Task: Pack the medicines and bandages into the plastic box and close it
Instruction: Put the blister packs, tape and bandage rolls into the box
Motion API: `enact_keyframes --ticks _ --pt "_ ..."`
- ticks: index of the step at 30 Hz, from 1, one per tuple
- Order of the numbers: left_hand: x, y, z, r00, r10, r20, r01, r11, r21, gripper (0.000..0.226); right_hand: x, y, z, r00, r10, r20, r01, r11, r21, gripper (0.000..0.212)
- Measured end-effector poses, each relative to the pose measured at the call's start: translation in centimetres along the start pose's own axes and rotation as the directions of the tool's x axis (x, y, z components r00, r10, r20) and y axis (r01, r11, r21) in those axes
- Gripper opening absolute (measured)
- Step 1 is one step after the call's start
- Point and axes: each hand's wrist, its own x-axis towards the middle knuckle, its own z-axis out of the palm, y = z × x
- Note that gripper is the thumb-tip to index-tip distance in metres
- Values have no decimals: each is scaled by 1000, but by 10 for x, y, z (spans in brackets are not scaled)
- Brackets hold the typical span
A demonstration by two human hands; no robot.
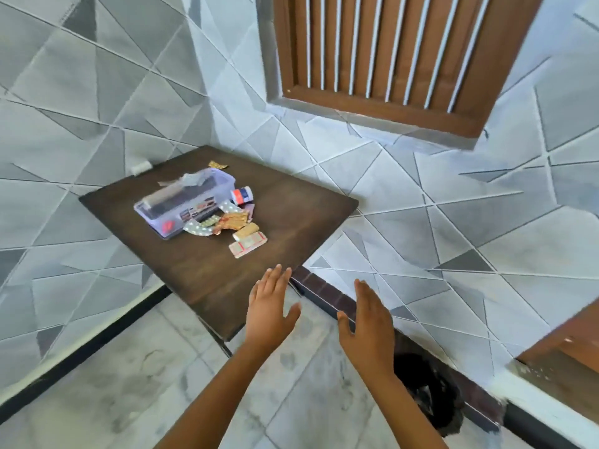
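Overhead, head view: dark wooden tabletop [291,202] set in a corner of grey geometric-patterned walls, a brown slatted window [389,53] above it.

Plastic box [184,202], clear with a lilac tint, sits on the far left part of the tabletop. Its lid is hard to read through the blur; cannot tell whether it is shut or ajar. Loose papers or packets lie across its far end.

Medicines and bandages are scattered just beside the box, on its right:
- small bottle [242,195] with red, white and blue label, lying on its side, touching or nearly touching the box's right end
- silver blister strips [197,229] against the box's near corner
- gold foil packets [231,221] heaped next to the strips
- tan bandage roll [246,231] just beyond the foil
- flat adhesive plasters [248,244], red and white, nearest the viewer
- one gold blister strip [217,164] alone at the far edge, behind the box

Left hand [270,309] is raised over the near corner of the tabletop, fingers spread, palm down, holding nothing. Right hand [368,322] hangs beside it past the table's edge, over the floor, edge-on, fingers extended, also empty. Both hands are apart from each other and well apart from the box and the packets.

Pale marble-look floor tiles [162,367] below.
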Motion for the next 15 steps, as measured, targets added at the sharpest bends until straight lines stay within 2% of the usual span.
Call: enact_keyframes --ticks 6,15 --pt "13 -105 -77 988 -56 -145 53 998 -19 70 30 -119 68 994 -111 -7 111 994 20 61" --pt "59 -255 -161 982 -31 -189 30 1000 -9 70 56 -260 159 992 -120 -36 118 992 -42 62"
